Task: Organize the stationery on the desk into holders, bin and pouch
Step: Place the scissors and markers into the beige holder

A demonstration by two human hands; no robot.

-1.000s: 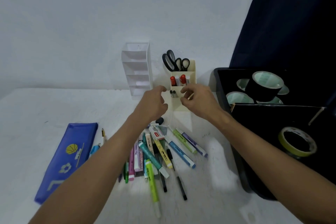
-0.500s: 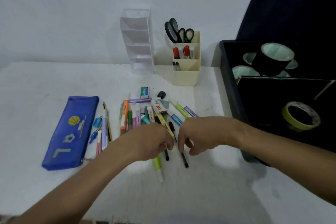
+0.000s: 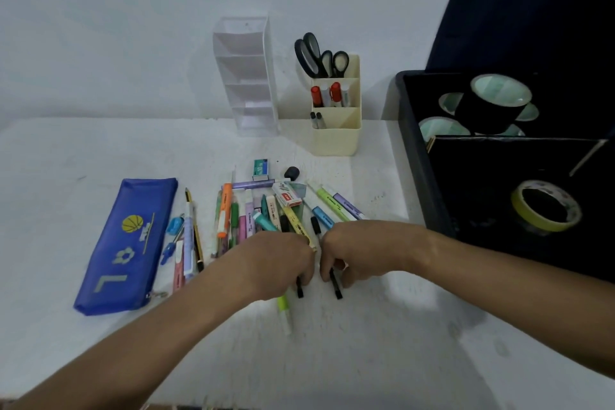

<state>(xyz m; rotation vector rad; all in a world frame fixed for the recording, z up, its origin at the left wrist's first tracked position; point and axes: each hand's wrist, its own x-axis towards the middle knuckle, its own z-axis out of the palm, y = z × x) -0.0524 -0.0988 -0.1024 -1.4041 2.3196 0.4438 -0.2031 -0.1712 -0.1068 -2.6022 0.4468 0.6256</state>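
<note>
Both hands, lately at the cream holder, now sit low on the pen pile mid-desk. Left hand: fingers curled round a black pen. Right hand: curled round another black pen. Pens likely light, stiff, smooth; best pinched mid-barrel.

Pen pile mid-tabletop. Pouch left of pile. Clear holder far, at wall; divided holder just right of it, scissors in its far compartment. Bin at right, tape rolls inside.
</note>
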